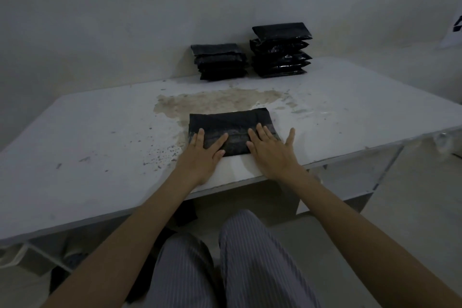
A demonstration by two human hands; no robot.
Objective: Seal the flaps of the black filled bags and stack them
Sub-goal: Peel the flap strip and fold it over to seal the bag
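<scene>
A black filled bag point(231, 124) lies flat near the front edge of the white table point(100, 137). My left hand point(203, 152) presses its near left part with straight fingers. My right hand point(271, 149) lies flat on its near right part, thumb spread out onto the table. At the back by the wall stand two stacks of black bags: a lower stack point(220, 61) on the left and a taller stack point(281, 50) on the right.
A brownish worn patch point(215, 101) marks the tabletop between the bag and the stacks. The wall rises right behind the stacks. My knees in striped trousers point(235, 257) sit under the table's front edge. A white object point(453, 30) shows at the far right.
</scene>
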